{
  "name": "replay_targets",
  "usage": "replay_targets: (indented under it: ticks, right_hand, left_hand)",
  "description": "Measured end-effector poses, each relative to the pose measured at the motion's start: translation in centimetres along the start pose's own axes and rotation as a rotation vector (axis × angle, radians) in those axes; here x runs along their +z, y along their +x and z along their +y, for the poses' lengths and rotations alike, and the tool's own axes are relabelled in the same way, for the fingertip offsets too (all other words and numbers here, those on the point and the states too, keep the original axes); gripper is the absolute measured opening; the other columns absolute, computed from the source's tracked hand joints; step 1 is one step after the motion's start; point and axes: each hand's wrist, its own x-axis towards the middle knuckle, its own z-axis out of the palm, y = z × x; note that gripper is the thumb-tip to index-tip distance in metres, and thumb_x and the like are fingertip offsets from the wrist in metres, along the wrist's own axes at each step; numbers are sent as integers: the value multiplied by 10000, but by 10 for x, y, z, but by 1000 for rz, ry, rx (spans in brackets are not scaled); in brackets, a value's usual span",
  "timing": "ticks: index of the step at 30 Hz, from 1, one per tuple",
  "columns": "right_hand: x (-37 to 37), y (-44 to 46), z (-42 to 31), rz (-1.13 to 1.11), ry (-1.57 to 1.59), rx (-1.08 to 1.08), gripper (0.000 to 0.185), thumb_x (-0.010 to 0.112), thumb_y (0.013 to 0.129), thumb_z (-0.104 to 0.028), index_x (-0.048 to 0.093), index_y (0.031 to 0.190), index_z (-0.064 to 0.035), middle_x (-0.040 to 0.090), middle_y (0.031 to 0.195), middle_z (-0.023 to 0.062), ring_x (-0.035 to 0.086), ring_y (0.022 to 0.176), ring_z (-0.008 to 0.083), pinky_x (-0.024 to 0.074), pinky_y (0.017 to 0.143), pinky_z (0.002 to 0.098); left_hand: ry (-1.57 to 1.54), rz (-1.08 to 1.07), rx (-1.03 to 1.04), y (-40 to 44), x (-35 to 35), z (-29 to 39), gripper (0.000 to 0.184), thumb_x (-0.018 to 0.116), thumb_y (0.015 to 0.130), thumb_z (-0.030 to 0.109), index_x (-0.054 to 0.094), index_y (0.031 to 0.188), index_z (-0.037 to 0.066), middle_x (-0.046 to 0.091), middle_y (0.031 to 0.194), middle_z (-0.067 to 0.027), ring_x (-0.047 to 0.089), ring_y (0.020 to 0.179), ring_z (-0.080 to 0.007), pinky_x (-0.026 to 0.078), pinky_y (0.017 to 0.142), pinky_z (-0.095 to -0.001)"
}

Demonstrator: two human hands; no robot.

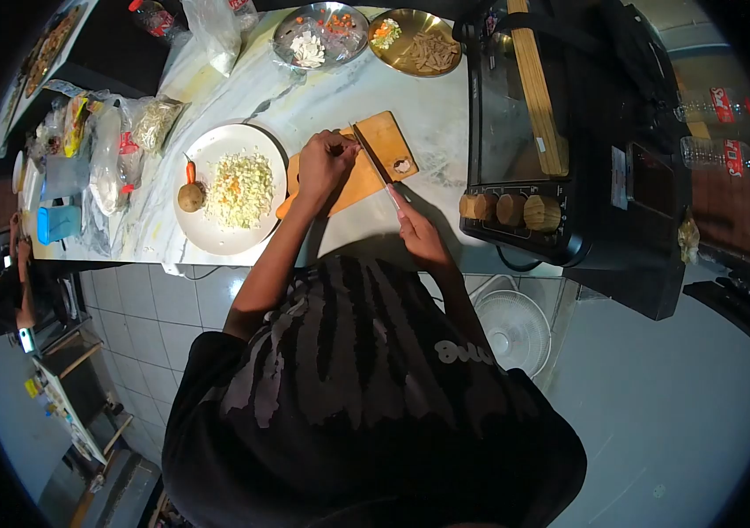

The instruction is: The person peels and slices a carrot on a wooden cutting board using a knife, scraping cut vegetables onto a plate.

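Observation:
My right hand (419, 231) grips the handle of a kitchen knife (374, 159), its blade slanting up and left across the wooden cutting board (393, 132). Over the board's left part, my left hand (327, 160) is closed with fingertips pinched near the blade; whatever they hold is too small to make out. A small pale piece (402, 165) lies on the board, right of the blade. Left of the board, a white plate (208, 141) carries a heap of finely chopped pale-green and orange vegetables (240, 191), a red chili (190, 171) and a brown potato-like vegetable (191, 197).
Two metal plates with cut food, one silver (283, 44) and one gold-toned (401, 66), stand at the back. A black toaster oven (516, 123) borders the right side. Plastic bags (106, 158) and a blue container (58, 223) sit left. Another person (7, 295) is at far left.

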Motion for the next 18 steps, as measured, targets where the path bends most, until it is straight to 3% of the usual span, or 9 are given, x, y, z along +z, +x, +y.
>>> replay_targets:
  ticks: [3, 5, 6, 8, 12, 15, 17, 18]
  right_hand:
    - [0, 1, 2, -19, -34, 46, 454, 357, 1070, -230, 358, 1524, -246, 511, 1399, 232, 490, 1279, 439, 412, 1027, 396]
    - [7, 4, 14, 94, -132, -132, 463, 357, 1064, -198, 363, 1527, -194, 611, 1262, 191, 604, 1178, 311, 439, 983, 331]
    - [5, 4, 8, 92, -132, -131, 463, 357, 1064, -198, 363, 1527, -194, 611, 1262, 191, 604, 1178, 311, 439, 983, 331]
    - [2, 2, -3, 9, -54, 17, 457, 344, 1066, -192, 359, 1521, -159, 427, 1501, 196, 385, 1407, 352, 344, 1106, 355]
    - [10, 7, 1, 42, -99, 26, 454, 344, 1067, -195, 361, 1517, -140, 475, 1470, 177, 432, 1381, 336, 363, 1093, 359]
    - [17, 7, 6, 85, -81, -1, 451, 351, 1064, -209, 372, 1513, -177, 483, 1458, 178, 446, 1352, 368, 386, 1078, 390]
    - [21, 5, 7, 162, -233, 13, 462, 401, 1047, -229, 378, 1506, -272, 569, 1294, 250, 510, 1163, 501, 483, 920, 486]
    - [20, 6, 4, 163, -236, 11, 462, 401, 1047, -229, 378, 1506, -272, 569, 1294, 250, 510, 1163, 501, 483, 920, 486]
  left_hand:
    - [-49, 18, 2, -1, 0, -1, 132, 777, 793, 158, 763, 866, 49, 664, 789, -134, 641, 684, -260, 501, 640, -355]
    - [-54, 26, 17, 0, 0, -1, 129, 778, 790, 157, 764, 862, 50, 668, 783, -135, 642, 671, -256, 501, 632, -351]
    - [-58, 33, 36, 0, 0, -1, 126, 779, 787, 156, 765, 857, 52, 673, 777, -136, 642, 657, -251, 501, 625, -347]
    - [-61, 33, 20, 0, 1, -2, 127, 778, 781, 153, 766, 860, 54, 675, 780, -136, 644, 659, -249, 501, 625, -347]
    - [-66, 42, 6, 0, 2, 1, 138, 776, 762, 154, 768, 864, 60, 677, 782, -137, 646, 659, -242, 503, 628, -349]
    - [-62, 37, 40, 1, 2, -4, 151, 775, 752, 170, 768, 860, 64, 676, 774, -128, 638, 642, -247, 505, 624, -349]
    - [-16, 23, 13, 0, 2, 2, 164, 777, 748, 182, 771, 870, 73, 669, 769, -120, 632, 655, -247, 505, 633, -351]
    - [28, 13, -18, 0, 1, 4, 176, 779, 744, 194, 774, 880, 82, 663, 764, -112, 626, 668, -246, 506, 643, -353]
